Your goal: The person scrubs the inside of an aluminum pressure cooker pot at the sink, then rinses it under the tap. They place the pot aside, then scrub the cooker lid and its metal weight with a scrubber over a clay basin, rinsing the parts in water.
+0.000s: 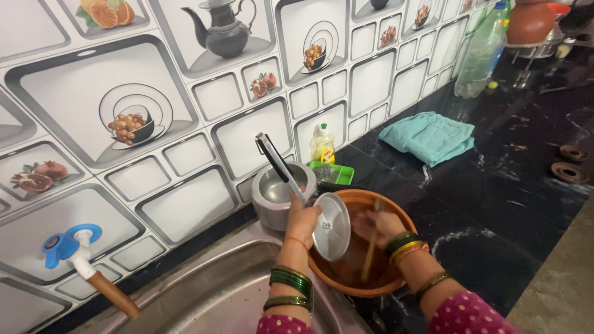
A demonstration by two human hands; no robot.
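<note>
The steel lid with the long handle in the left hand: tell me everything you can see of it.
The steel lid is a round, shiny metal disc with a long dark-and-silver handle rising up-left. The left hand grips it where handle meets disc, holding it tilted on edge above the brown clay bowl, beside the open steel cooker pot. Whether it touches the bowl is unclear.

Printed grey-and-white wall tiles (pixel 185 111) back a black marble counter (pixel 495 185) and steel sink (pixel 216 291).

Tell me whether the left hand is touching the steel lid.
Touching. The head view shows the left hand gripping the steel lid by its long handle, holding it tilted over the clay bowl.
</note>
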